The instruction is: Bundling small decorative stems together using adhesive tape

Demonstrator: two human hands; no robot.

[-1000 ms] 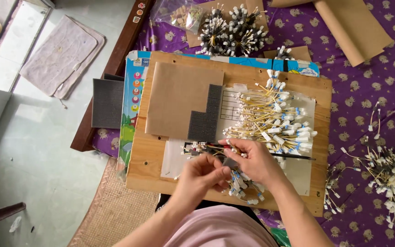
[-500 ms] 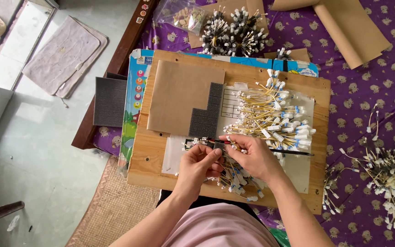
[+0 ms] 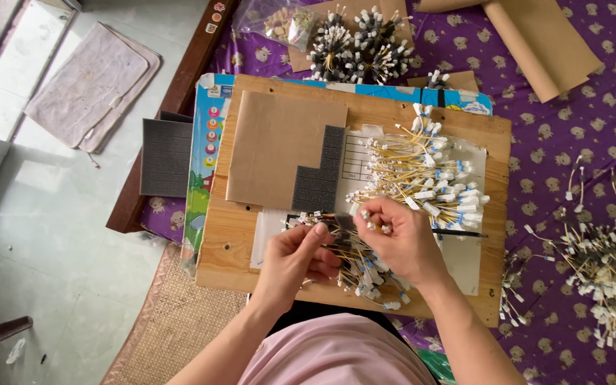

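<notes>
left hand pinches wire bundle to steady it; right hand grips connector ends, sorting; wooden board keeps loose pile within reach

The left hand and right hand cover the spot where they meet, so what the fingertips pinch among the small yellow-wired connectors cannot be made out. Both forearms run off the bottom edge. The single plugs in the wire pile are too small to tell apart. A brown cardboard sheet hides part of the wooden board, and the black foam piece covers part of the white paper. The brown paper roll is cut off at the top edge, and the loose wire heap is cut off toward the right edge
</notes>
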